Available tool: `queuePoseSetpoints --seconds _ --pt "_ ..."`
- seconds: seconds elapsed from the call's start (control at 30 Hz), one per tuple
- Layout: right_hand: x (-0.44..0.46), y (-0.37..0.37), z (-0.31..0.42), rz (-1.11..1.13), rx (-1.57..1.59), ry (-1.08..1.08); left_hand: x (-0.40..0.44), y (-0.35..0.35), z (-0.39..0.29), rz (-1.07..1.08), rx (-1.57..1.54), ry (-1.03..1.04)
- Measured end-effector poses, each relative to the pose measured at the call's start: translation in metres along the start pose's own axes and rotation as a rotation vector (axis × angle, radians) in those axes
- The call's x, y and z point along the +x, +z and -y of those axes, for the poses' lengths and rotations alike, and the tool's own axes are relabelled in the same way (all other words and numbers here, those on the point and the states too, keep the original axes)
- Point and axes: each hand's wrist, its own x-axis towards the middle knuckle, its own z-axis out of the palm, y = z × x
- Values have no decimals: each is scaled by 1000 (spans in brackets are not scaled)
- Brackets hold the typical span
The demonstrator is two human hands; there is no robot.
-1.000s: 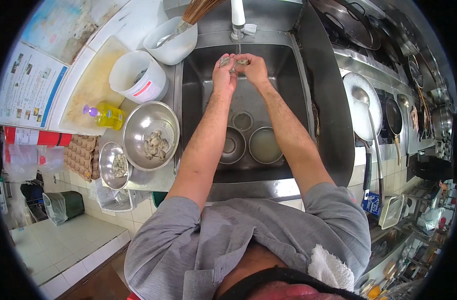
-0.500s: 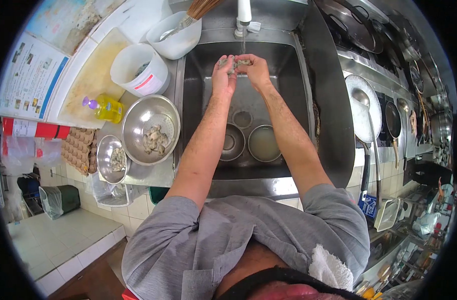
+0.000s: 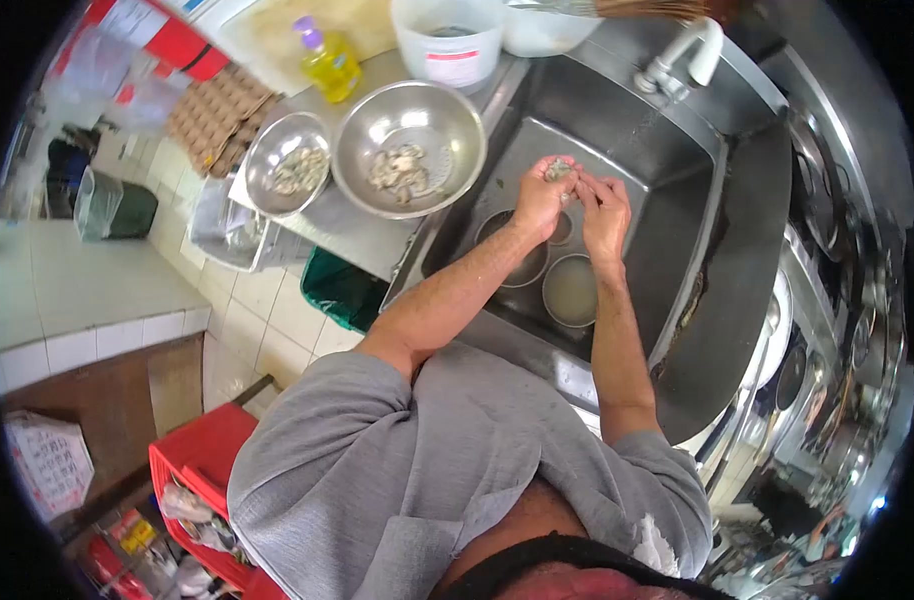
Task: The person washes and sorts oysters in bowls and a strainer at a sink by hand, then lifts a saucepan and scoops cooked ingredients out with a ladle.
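Over the steel sink [image 3: 537, 140], my left hand [image 3: 544, 196] is closed around small greyish pieces [image 3: 559, 170] that look like shellfish meat. My right hand [image 3: 604, 212] is beside it, fingers pinched together at the pieces; what exactly they grip is hidden. Thin water falls from the white faucet [image 3: 705, 52], behind my hands. A round pan of cloudy liquid [image 3: 571, 290] stands in the sink below my right wrist, and another round pan [image 3: 522, 262] lies partly under my left forearm. Left of the sink, a large steel bowl [image 3: 447, 130] and a smaller one [image 3: 262, 165] hold similar pieces.
A white bucket [image 3: 447, 50], a yellow soap bottle [image 3: 331, 68] and egg trays [image 3: 217, 112] stand behind the bowls. A green bin [image 3: 337, 290] is below the counter, a red crate [image 3: 202, 450] at lower left. Pans and ladles line the right side.
The view has turned toward the left, so the sink and faucet appear further right and tilted. Both hands have moved away from the water stream, still together with the pieces.
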Motion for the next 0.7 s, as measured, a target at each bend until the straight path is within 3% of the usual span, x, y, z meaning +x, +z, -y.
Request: queuePoseSetpoints --seconds 0.07,0.3,0.5,0.57,0.7 --pt "-10 7 -8 99 -22 -34 -20 -13 -4 -57 -1 -15" --pt "-16 0 77 267 34 -54 -59 -17 -63 -72 -83 52" --pt "0 34 131 302 81 -324 -76 -34 -116 -34 -107 178" --pt "6 58 138 275 73 -543 -86 -37 -135 -120 -186 171" --pt "13 89 183 356 -173 -545 -97 -65 -168 -213 -216 204"
